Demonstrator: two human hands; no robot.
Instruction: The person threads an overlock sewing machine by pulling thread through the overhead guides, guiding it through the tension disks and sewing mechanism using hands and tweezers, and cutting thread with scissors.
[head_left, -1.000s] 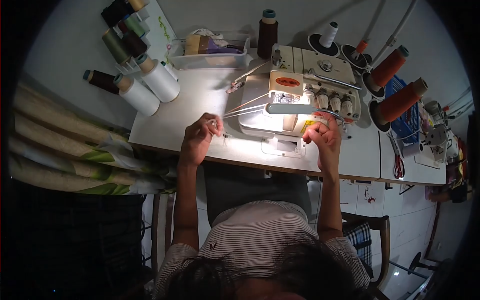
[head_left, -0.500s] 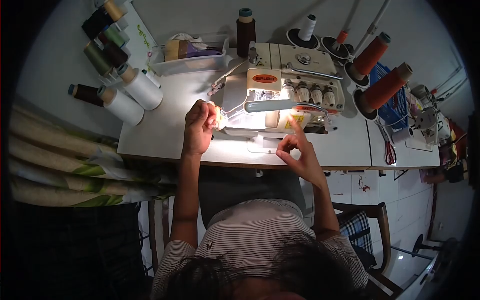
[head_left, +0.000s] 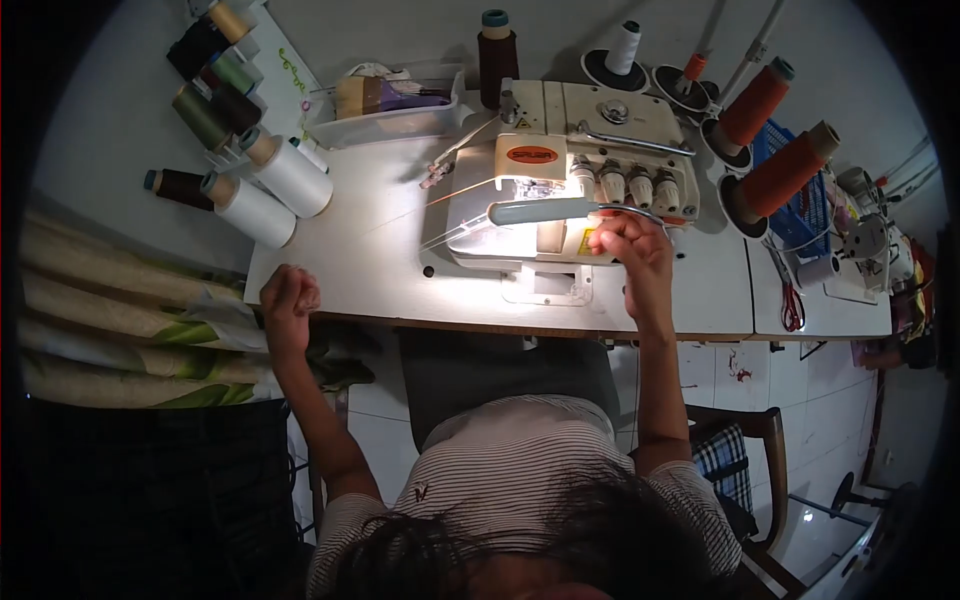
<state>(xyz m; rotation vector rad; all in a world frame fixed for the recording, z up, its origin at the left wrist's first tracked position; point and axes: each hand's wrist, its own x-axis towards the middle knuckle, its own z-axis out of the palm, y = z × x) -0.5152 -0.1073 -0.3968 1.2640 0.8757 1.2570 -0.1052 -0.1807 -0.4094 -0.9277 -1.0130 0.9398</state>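
My left hand point(head_left: 290, 303) is closed at the table's left front edge, well away from the machine; whatever its fingers hold is too small to make out. Thin threads point(head_left: 455, 233) stretch leftward and down from the lit needle area of the white sewing machine point(head_left: 560, 110), fading from sight toward that hand. My right hand point(head_left: 637, 250) is raised at the machine's front right, below the tension dials, with thumb and fingers pinched together. Nothing can be made out between them. A grey lamp bar point(head_left: 542, 211) crosses in front of the machine and hides part of it.
Orange thread cones point(head_left: 785, 175) stand right of the machine, near a blue basket point(head_left: 792, 235) and red-handled scissors point(head_left: 792, 308). White cones point(head_left: 250, 210) are at the left. A clear plastic box point(head_left: 385, 125) and a dark cone point(head_left: 497, 65) stand behind.
My left hand has moved left and down, away from the machine, and the threads now stretch out longer. My right hand has risen from the table's front edge to the machine's right front, its fingers now closed.
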